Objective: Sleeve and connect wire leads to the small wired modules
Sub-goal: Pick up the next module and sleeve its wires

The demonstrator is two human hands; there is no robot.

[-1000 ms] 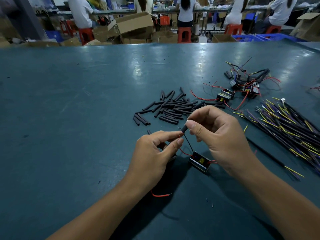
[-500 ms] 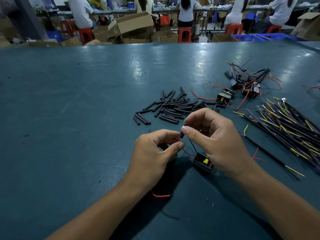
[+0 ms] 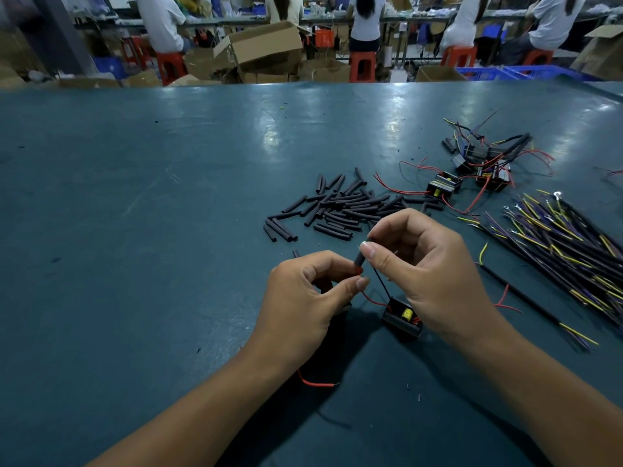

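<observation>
Left hand pinches the red wire lead at centre frame; right hand pinches a black sleeve over its tip. Below them, the small module lies on the table. Sleeve seems light and soft, wire thin and bendable: best held near the ends. No writing is readable.

Left hand and right hand curled, fingertips pinched, nearly meeting.
</observation>
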